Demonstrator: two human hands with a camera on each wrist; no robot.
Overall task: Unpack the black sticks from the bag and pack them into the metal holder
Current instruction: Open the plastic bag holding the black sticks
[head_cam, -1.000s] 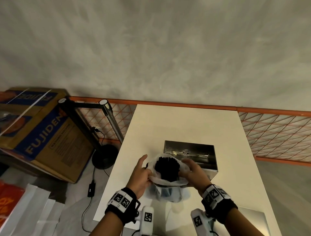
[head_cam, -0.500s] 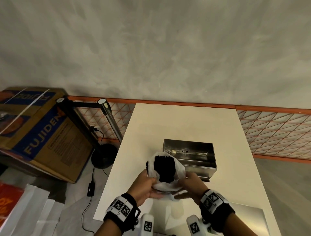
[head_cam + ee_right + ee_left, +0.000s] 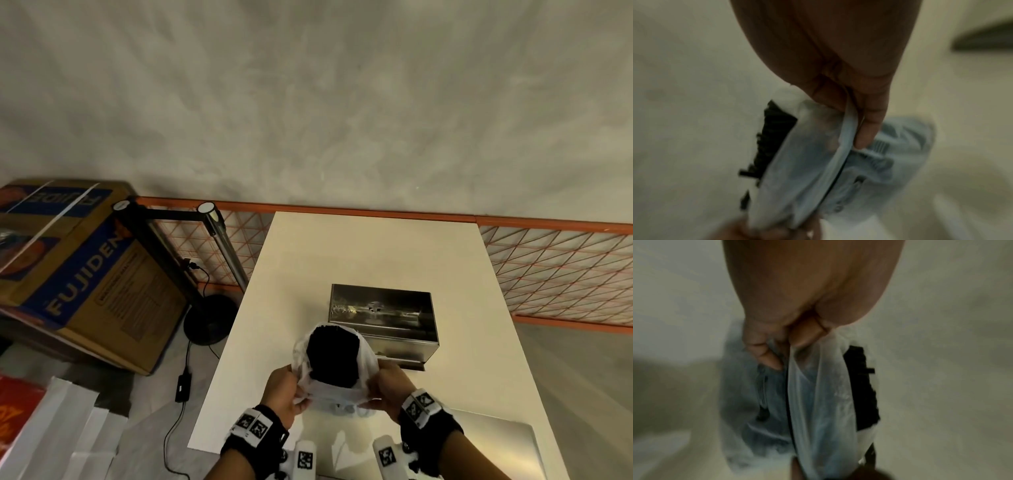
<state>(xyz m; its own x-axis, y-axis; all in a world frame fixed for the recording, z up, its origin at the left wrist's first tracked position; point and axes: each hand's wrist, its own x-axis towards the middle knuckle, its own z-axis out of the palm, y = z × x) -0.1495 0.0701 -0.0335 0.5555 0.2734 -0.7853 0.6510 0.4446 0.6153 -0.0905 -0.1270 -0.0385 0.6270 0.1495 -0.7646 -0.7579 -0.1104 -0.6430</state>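
A translucent white plastic bag [image 3: 334,389] stands upright on the white table [image 3: 376,246], with a bundle of black sticks [image 3: 331,354] poking out of its rolled-down mouth. My left hand [image 3: 286,390] pinches the bag's left edge and my right hand [image 3: 385,383] pinches its right edge. The wrist views show fingers [image 3: 766,353] gripping the bag's film [image 3: 818,402] beside the sticks [image 3: 863,386], and fingers [image 3: 869,123] gripping the bag [image 3: 807,162] next to the sticks [image 3: 772,142]. The shiny metal holder [image 3: 382,320] sits just behind the bag, its top open.
A silver laptop [image 3: 496,442] lies at the table's near right corner. Left of the table stand a floor lamp [image 3: 205,318] and a cardboard box [image 3: 78,270]. An orange wire fence [image 3: 565,274] runs behind the table.
Both hands have slid down the bag's sides toward me, peeling the bag lower. More of the black stick bundle now stands out of the mouth.
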